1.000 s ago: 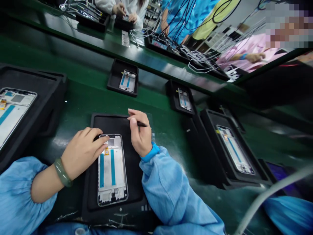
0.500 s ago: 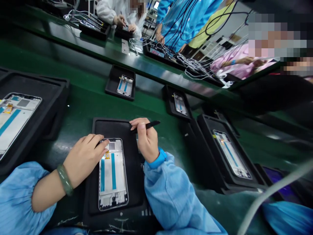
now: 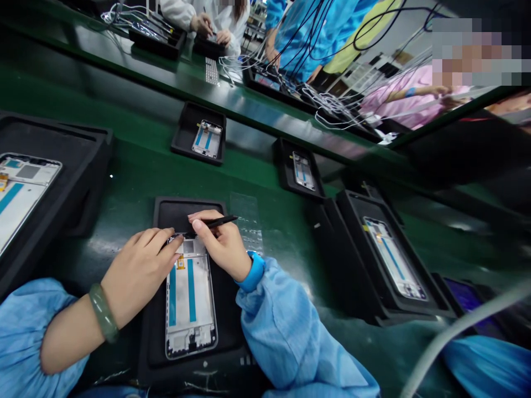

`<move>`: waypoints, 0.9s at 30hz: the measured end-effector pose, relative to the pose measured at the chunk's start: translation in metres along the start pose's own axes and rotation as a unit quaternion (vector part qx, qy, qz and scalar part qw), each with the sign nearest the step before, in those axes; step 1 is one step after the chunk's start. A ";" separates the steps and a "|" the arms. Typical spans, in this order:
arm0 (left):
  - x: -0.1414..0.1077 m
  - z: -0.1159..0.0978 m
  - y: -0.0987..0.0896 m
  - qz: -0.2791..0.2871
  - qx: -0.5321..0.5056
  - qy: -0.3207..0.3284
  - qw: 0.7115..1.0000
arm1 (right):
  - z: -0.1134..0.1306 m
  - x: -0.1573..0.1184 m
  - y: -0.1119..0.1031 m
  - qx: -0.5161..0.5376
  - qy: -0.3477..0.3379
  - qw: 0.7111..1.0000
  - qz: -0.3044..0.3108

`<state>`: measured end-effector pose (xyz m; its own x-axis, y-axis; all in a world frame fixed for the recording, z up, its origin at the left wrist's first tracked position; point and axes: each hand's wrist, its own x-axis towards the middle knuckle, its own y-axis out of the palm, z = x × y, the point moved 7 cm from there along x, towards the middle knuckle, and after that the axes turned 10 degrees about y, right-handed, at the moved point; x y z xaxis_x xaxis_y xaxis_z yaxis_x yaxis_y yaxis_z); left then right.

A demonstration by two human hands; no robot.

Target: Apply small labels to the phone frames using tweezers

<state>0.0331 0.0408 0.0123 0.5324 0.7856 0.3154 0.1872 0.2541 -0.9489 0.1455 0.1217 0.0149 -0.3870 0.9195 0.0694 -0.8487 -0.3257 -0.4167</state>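
Note:
A phone frame [image 3: 202, 309] with two blue strips and an orange flex piece lies in a black tray [image 3: 232, 331] before me. My left hand [image 3: 143, 265], with a green bangle at the wrist, has its fingers closed over the frame's upper left corner. In my right hand [image 3: 219, 243], a slim black pen-like tool [image 3: 222, 220] is pinched between thumb and fingers, its rear end pointing right. This hand is above the frame's top right corner. Its fingers hide the tool's tip, so contact with the frame cannot be made out.
On the left, a larger-looking phone frame [image 3: 31, 182] sits in a black tray [image 3: 83, 141]. Small trays [image 3: 178, 141] with frames stand along the back, and stacked trays [image 3: 348, 243] on the right. A pale cable [image 3: 464, 329] crosses the lower right. Co-workers sit opposite.
My right hand has moved left with the black tool, from beside the tray to above the frame's top edge. My left hand stays at the upper left corner. The view has shifted slightly.

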 end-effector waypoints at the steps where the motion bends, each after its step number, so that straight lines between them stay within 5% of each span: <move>1: 0.000 0.000 0.000 -0.001 -0.002 -0.002 1.000 | 0.001 0.000 -0.001 -0.027 -0.004 1.000 -0.003; 9: 0.001 0.000 -0.002 -0.012 -0.005 -0.003 1.000 | -0.003 -0.001 -0.005 -0.015 0.002 1.000 -0.013; 20: 0.000 0.000 -0.001 0.000 -0.005 -0.002 1.000 | 0.011 -0.007 0.001 -0.105 -0.086 0.990 -0.031; 27: -0.001 0.000 0.002 0.024 0.001 -0.008 1.000 | 0.012 0.000 0.005 -0.128 -0.027 0.991 -0.014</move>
<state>0.0333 0.0402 0.0097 0.5268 0.8063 0.2689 0.1602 0.2165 -0.9630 0.1364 0.1177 0.0237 -0.3883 0.9124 0.1293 -0.7432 -0.2272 -0.6293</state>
